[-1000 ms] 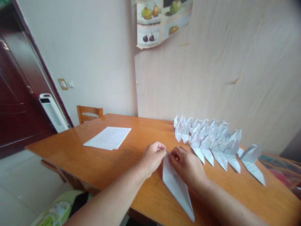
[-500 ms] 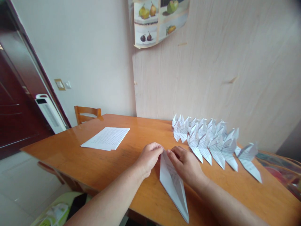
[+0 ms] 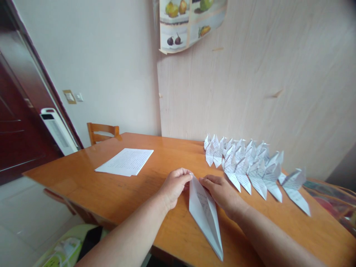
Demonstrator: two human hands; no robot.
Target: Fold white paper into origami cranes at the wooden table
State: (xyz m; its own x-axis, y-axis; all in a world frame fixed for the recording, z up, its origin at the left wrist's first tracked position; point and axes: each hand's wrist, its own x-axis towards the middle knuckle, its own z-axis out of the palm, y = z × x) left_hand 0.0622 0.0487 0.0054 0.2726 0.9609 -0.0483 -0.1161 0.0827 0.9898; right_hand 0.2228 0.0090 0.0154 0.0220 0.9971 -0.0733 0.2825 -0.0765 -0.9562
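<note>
A long pointed fold of printed white paper [image 3: 204, 215] lies on the orange wooden table [image 3: 119, 193], its narrow tip toward me. My left hand [image 3: 175, 186] is curled, its fingertips pinching the paper's upper corner. My right hand [image 3: 222, 194] rests on the paper's right edge with fingers bent and pressed down along the fold. Both forearms reach in from the lower edge of the view.
Several finished folded paper pieces [image 3: 247, 167] stand in rows at the right, near the pale wood-grain wall panel. A stack of printed sheets [image 3: 125, 162] lies at the left. A wooden chair [image 3: 102, 132] stands behind the far table edge. A white upright appliance [image 3: 57, 130] stands by the dark door.
The paper has been opened a little wider at its top. My right hand has slid down and to the right along its edge. My left hand stays at the upper corner.
</note>
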